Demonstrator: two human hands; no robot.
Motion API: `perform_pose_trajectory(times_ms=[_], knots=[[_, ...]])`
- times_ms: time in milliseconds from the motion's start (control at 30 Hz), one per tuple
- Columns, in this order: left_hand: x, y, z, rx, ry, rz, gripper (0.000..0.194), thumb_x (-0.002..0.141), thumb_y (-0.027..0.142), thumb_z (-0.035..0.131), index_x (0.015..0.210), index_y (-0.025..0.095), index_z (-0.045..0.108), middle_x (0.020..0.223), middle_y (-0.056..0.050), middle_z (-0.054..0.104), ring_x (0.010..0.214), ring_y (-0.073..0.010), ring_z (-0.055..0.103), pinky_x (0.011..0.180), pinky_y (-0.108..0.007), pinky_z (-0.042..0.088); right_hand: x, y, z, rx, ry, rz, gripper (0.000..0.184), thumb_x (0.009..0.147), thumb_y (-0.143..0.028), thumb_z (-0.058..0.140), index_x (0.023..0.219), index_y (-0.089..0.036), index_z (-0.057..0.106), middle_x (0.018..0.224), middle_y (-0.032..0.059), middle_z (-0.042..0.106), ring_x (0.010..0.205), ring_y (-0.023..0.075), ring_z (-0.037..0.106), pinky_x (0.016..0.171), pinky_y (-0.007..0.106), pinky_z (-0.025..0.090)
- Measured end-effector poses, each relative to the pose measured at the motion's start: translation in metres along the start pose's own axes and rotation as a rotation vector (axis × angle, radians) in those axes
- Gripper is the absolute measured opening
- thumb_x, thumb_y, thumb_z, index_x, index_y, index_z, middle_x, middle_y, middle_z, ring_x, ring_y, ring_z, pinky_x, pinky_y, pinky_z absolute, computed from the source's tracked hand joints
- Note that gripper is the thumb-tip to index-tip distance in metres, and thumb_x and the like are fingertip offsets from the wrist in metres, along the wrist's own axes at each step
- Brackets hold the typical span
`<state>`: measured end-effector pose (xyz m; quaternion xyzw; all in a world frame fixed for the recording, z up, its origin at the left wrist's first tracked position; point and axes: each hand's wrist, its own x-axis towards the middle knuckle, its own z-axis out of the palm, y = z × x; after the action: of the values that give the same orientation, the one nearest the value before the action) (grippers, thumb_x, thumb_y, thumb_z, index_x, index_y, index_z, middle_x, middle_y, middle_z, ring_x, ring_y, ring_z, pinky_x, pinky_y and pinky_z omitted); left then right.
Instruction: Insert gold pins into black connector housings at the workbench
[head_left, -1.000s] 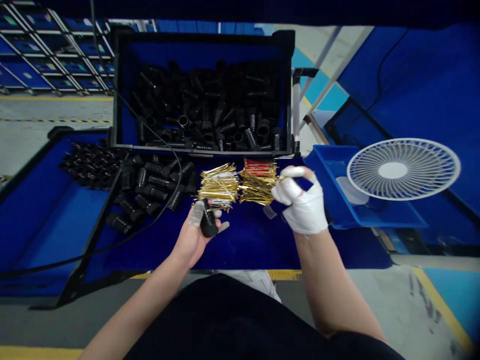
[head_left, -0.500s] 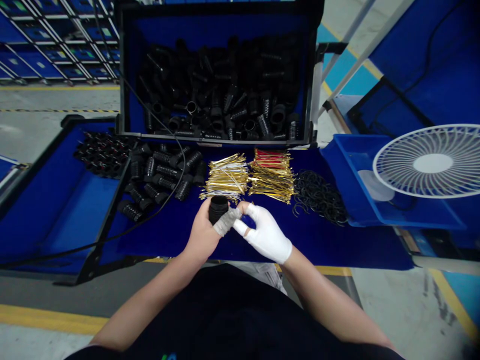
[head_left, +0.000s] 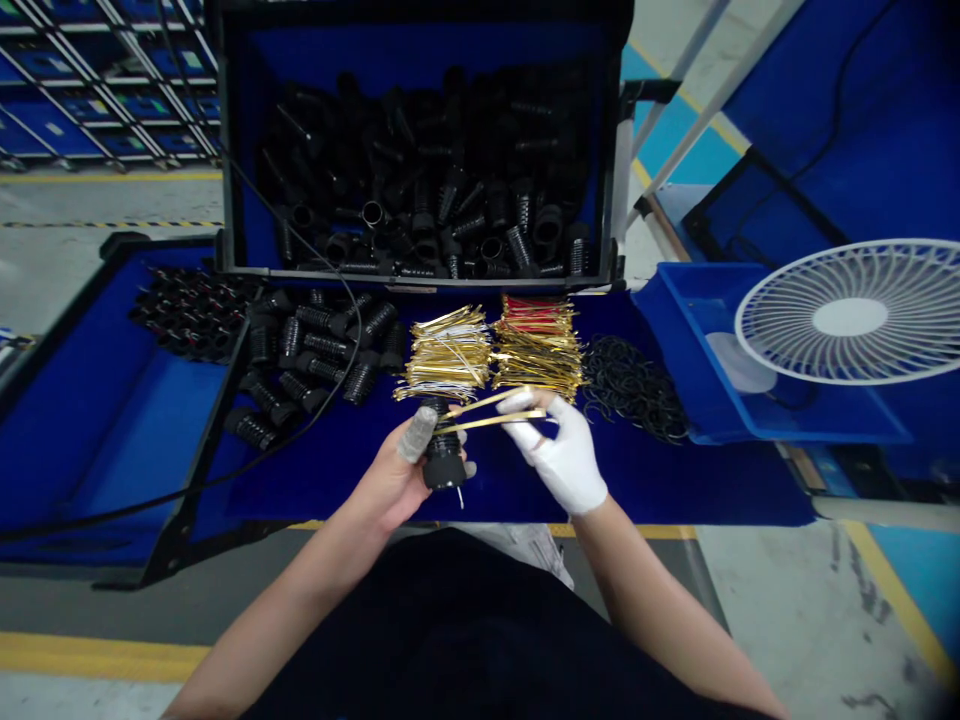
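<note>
At the near edge of the blue bench (head_left: 322,490), our left hand (head_left: 394,465) is closed around a black part (head_left: 444,465), its ribbed body upright against the palm. A grey wrap (head_left: 417,434) covers one finger of that hand. Our right hand (head_left: 559,450), in a white glove, pinches two gold ties (head_left: 487,414) and holds them out of the stacks, running left across the top of the black part. We cannot tell whether they touch it or pass just above it. A thin pale end (head_left: 460,497) shows below the part.

Just beyond the hands lie a left stack of ties (head_left: 448,355) and a right stack (head_left: 536,360), the latter with red ties (head_left: 532,315) at its far side. Loose black parts (head_left: 322,345) sit left of the stacks, and black rings (head_left: 634,388) lie to the right, beside a blue tray (head_left: 787,437) and a white fan (head_left: 847,315). Far off, a black crate (head_left: 420,275) holds many more black parts. We can read no brand, label or writing on any of these.
</note>
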<state>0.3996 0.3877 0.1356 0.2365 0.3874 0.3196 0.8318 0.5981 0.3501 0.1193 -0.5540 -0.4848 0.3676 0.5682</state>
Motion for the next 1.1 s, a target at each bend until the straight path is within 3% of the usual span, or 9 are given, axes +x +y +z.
perform_pose_trajectory(times_ms=[67, 167, 333, 467, 600, 700, 767, 900, 1100], knots=[[0.003, -0.011, -0.002, 0.020, -0.030, -0.047, 0.051, 0.073, 0.051, 0.082, 0.103, 0.012, 0.067, 0.081, -0.006, 0.069, 0.066, -0.0160, 0.067, 0.068, -0.035, 0.061, -0.004, -0.008, 0.006, 0.011, -0.119, -0.144, 0.011, 0.081, -0.030, 0.078, 0.088, -0.023, 0.073, 0.088, 0.0036, 0.072, 0.080, 0.0196, 0.067, 0.075, 0.035, 0.054], [0.003, -0.022, -0.001, 0.001, -0.068, -0.078, 0.047, 0.071, 0.048, 0.085, 0.099, 0.014, 0.067, 0.085, -0.007, 0.071, 0.070, -0.0183, 0.070, 0.069, -0.034, 0.061, -0.011, -0.012, 0.018, 0.094, -0.112, -0.256, 0.007, 0.081, -0.024, 0.078, 0.085, -0.024, 0.071, 0.082, 0.0020, 0.070, 0.075, 0.0180, 0.066, 0.071, 0.034, 0.053], [-0.003, -0.021, 0.003, -0.029, -0.020, 0.009, 0.053, 0.064, 0.042, 0.091, 0.106, 0.019, 0.068, 0.095, -0.005, 0.072, 0.078, -0.0191, 0.070, 0.071, -0.031, 0.059, -0.019, -0.003, 0.024, 0.078, -0.016, -0.132, 0.014, 0.082, -0.024, 0.075, 0.076, -0.021, 0.063, 0.076, -0.0001, 0.065, 0.068, 0.0156, 0.060, 0.066, 0.031, 0.048], [-0.002, -0.020, 0.006, -0.013, -0.076, 0.001, 0.048, 0.075, 0.037, 0.084, 0.117, 0.019, 0.068, 0.112, -0.010, 0.070, 0.090, -0.0201, 0.068, 0.077, -0.032, 0.058, -0.020, -0.002, 0.023, -0.013, 0.055, -0.113, 0.017, 0.087, -0.023, 0.066, 0.073, -0.021, 0.055, 0.075, -0.0011, 0.055, 0.069, 0.0148, 0.053, 0.067, 0.030, 0.045], [0.001, -0.019, 0.005, 0.014, -0.095, -0.002, 0.056, 0.082, 0.044, 0.077, 0.129, 0.018, 0.064, 0.112, -0.012, 0.068, 0.094, -0.0217, 0.067, 0.078, -0.033, 0.057, -0.023, -0.010, 0.018, -0.289, -0.095, -0.232, 0.012, 0.087, -0.020, 0.062, 0.077, -0.021, 0.057, 0.081, 0.0010, 0.056, 0.072, 0.0160, 0.054, 0.069, 0.030, 0.044], [0.000, -0.016, 0.004, 0.099, -0.074, 0.032, 0.063, 0.077, 0.038, 0.082, 0.134, 0.026, 0.056, 0.105, -0.005, 0.068, 0.083, -0.0162, 0.066, 0.069, -0.026, 0.056, -0.022, -0.012, 0.013, -0.319, -0.153, -0.181, 0.012, 0.087, -0.019, 0.062, 0.078, -0.022, 0.055, 0.081, 0.0007, 0.058, 0.075, 0.0164, 0.057, 0.073, 0.031, 0.044], [0.000, -0.016, 0.005, 0.101, -0.061, 0.045, 0.056, 0.075, 0.037, 0.084, 0.124, 0.029, 0.057, 0.099, -0.001, 0.066, 0.074, -0.0122, 0.064, 0.062, -0.022, 0.053, -0.019, -0.010, 0.010, -0.322, -0.128, -0.099, 0.014, 0.087, -0.019, 0.062, 0.077, -0.022, 0.053, 0.079, -0.0002, 0.058, 0.075, 0.0167, 0.058, 0.075, 0.031, 0.044], [0.001, -0.021, 0.004, 0.142, -0.005, 0.008, 0.041, 0.070, 0.042, 0.087, 0.088, 0.018, 0.059, 0.078, 0.002, 0.060, 0.063, -0.0083, 0.057, 0.057, -0.018, 0.048, -0.019, -0.004, 0.009, -0.394, -0.139, -0.040, 0.014, 0.087, -0.020, 0.060, 0.076, -0.022, 0.052, 0.079, 0.0008, 0.061, 0.077, 0.0181, 0.059, 0.076, 0.032, 0.044], [0.006, -0.025, 0.000, 0.190, -0.037, -0.034, 0.044, 0.064, 0.039, 0.091, 0.083, 0.015, 0.060, 0.075, 0.001, 0.060, 0.064, -0.0096, 0.058, 0.059, -0.021, 0.049, -0.022, 0.004, 0.010, -0.369, -0.173, 0.009, 0.012, 0.088, -0.023, 0.061, 0.077, -0.021, 0.057, 0.080, 0.0012, 0.064, 0.077, 0.0181, 0.061, 0.076, 0.032, 0.045]])
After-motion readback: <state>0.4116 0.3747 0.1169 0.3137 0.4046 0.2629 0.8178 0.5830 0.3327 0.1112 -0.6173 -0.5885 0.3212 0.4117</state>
